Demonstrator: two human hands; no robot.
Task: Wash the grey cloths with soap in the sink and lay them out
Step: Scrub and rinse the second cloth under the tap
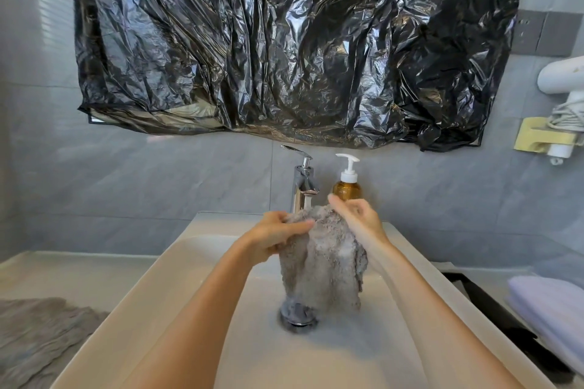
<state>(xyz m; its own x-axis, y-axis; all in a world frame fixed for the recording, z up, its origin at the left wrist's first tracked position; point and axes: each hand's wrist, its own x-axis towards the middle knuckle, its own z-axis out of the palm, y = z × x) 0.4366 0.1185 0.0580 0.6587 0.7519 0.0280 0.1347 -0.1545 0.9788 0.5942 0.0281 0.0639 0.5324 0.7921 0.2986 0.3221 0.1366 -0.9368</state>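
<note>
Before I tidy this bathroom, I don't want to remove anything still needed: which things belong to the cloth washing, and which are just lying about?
In use:
grey cloth, held by left hand and right hand
sink
tap
soap bottle
second grey cloth on the counter

Lying about:
black plastic sheet
hair dryer
lilac towel

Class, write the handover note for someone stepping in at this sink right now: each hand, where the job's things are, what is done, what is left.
Left hand: gripping the top of the grey cloth.
Right hand: closed on the same cloth, under the tap.
The cloth hangs, sudsy, over the drain in the sink. Soap bottle stands right of the tap.
Done: a second grey cloth lies on the counter at left; washed or not, cannot tell.
Left: finish washing this cloth, lay it out.
</note>
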